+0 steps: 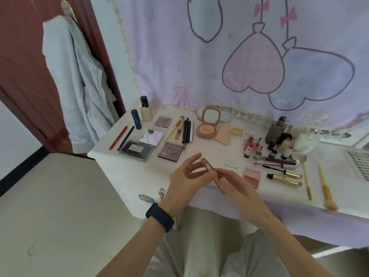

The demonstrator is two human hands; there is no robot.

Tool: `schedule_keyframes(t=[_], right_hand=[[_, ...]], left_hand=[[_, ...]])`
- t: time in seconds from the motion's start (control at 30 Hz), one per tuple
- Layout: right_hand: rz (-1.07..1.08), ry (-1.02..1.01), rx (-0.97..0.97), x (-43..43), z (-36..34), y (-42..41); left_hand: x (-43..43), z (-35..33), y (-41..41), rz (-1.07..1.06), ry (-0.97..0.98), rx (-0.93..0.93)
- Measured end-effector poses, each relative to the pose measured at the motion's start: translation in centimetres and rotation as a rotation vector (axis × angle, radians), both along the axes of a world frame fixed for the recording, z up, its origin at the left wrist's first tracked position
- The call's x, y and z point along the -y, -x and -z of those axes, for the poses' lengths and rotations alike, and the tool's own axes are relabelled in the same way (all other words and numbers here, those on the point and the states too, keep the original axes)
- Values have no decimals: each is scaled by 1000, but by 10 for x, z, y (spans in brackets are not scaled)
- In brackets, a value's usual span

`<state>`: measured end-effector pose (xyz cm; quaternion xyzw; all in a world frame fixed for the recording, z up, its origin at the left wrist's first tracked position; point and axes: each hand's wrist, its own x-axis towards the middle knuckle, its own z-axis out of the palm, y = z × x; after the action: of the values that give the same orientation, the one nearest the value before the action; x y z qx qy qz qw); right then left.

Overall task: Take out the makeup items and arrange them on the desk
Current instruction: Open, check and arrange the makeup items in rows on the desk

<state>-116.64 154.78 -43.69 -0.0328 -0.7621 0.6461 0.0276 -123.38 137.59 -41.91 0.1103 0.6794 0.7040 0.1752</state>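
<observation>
No text can be read, pale label on the black case [136, 149] near the left edge of the desk [201, 156] too blurred, dark marks on the paper [337, 137] by the back right corner illegible

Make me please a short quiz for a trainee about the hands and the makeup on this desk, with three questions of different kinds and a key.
1. True or false: the left hand and the right hand both hold the small brown palette above the front of the desk.
2. Where do the gold mascara tubes lie, seen from the pink blush? A: to its right. B: to its left. C: on top of it.
3. Fill the gap: the lid of the round powder compact at the back is ____.

Key: 1 true; 2 A; 3 open.
</observation>
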Motion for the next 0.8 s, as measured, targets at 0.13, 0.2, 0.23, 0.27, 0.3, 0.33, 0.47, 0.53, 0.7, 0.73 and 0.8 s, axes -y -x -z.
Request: schedule_keyframes(t=[0.13,0.2,0.23,0.27,0.3,0.33,0.47,0.53,0.7,0.73,0.8], right_hand=[[4,305,210,-14,-13,8],[-27,295,250,-19,-24,12],[-46,275,264,-21,-30,13],[-64,249,280,-21,-35,15],[-75,220,297,-21,-40,17],[-82,187,308,-22,-43,19],[-115,152,316,-22,-46,22],[-144,156,300,-21,-46,18],[-140,-279,96,-18,-45,9],[-114,-352,28,-19,-45,10],[-107,-443,-86,-19,-45,13]], left_hand=[[-3,4,-1,30,98,-160],[-3,3,-1,57,138,-240],[-4,2,-2,75,155,-282],[-5,0,-3,91,179,-322],[-6,-1,-4,103,202,-356],[-6,-2,-4,112,226,-381],[-6,-4,-5,113,266,-425],[-4,-8,-2,71,206,-320],[7,-17,21,25,-177,222],[9,-18,23,33,-218,327],[10,-19,22,75,-203,470]])
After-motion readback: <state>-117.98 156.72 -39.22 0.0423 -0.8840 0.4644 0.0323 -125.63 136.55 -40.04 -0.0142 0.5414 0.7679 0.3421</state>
